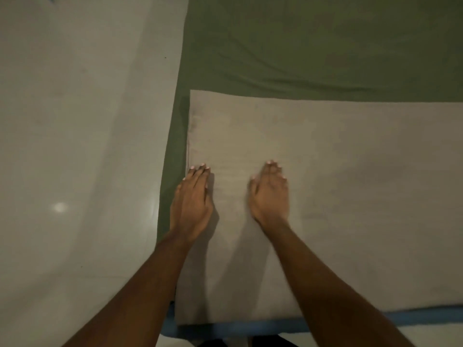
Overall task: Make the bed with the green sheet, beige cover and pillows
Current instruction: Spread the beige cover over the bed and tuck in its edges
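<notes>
While hands point(191, 204) point(269, 196) press beige cover point(350, 196) | green sheet point(325, 46) beyond; floor point(75, 146) left

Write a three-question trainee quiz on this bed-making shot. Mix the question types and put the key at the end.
1. True or false: the left hand and the right hand both rest with straight fingers on the beige cover.
2. What lies just beyond the cover's far edge? A) the green sheet B) a pillow C) a folded towel
3. Fill in: the strip along the bed's near edge is ____ in colour.

Key: 1 true; 2 A; 3 blue.
</notes>
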